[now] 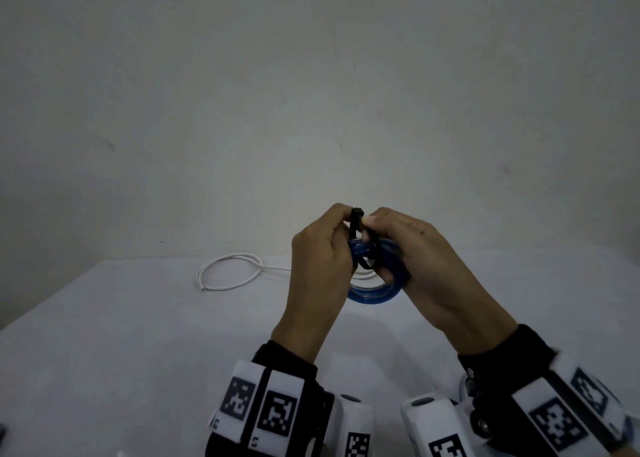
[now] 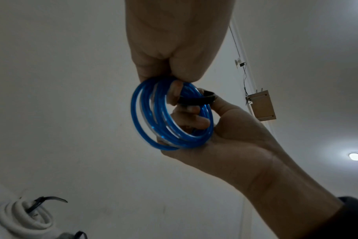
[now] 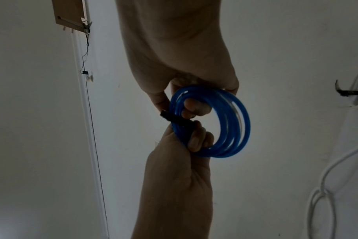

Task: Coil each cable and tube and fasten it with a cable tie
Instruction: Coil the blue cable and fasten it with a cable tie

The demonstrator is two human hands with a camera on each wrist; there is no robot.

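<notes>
A blue tube coil [image 1: 374,295] of several loops is held in the air above the table, between both hands. A black cable tie [image 1: 356,214] loops round its upper strands. My left hand [image 1: 341,221] pinches the tie by its head, and its lower fingers curl round the strands [image 3: 194,140]. My right hand [image 1: 375,224] has fingers hooked through the coil [image 3: 243,122] and its thumb against the tie [image 3: 174,118]. In the left wrist view the tie [image 2: 194,99] crosses the coil [image 2: 137,122] between the fingertips.
A loose white tube [image 1: 228,273] lies in a loop on the white table [image 1: 138,335], behind and left of my hands. A white coil bound with a black tie [image 2: 20,216] lies on the table too. A plain wall stands behind the table.
</notes>
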